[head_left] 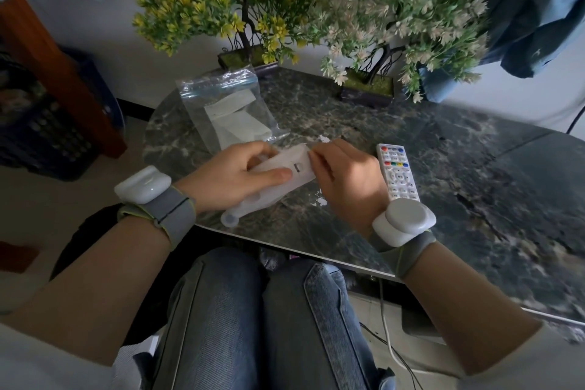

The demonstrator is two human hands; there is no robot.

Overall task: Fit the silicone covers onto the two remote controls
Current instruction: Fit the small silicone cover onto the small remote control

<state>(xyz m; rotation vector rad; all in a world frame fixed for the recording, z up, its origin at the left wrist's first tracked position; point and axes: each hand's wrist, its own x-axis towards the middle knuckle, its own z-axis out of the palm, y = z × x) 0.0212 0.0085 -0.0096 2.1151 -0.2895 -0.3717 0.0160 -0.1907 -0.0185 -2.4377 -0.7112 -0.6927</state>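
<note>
Left hand: the left hand (250,172) is closed around a white remote control (286,168), thumb on its upper face and fingers under it, and holds it just above the bench (443,149).
Right hand: the right hand (343,179) pinches the far right end of the same object, fingers together on the edge; I judge it is stretching the silicone cover (240,210) there.
Long axis: the held remote lies slanted, from low left near the person to high right, so each hand has one end.
Cover state: a translucent part with a round loop hangs out below the left hand, touching the bench edge; how far the cover is already on, I cannot tell.
Second remote: the second remote control (397,171) lies bare on the bench, buttons up, just beside the right wrist and partly hidden by it; the right hand is nearer to it.
Bag: a clear plastic bag (226,108) with white material inside lies behind the hands, near the left one; it probably holds the other cover.
Obstacles: two potted plants (247,25) stand at the back, well apart from the work; nothing blocks the hands.
Next move: pulling the cover along this slanted axis seems needed.
</note>
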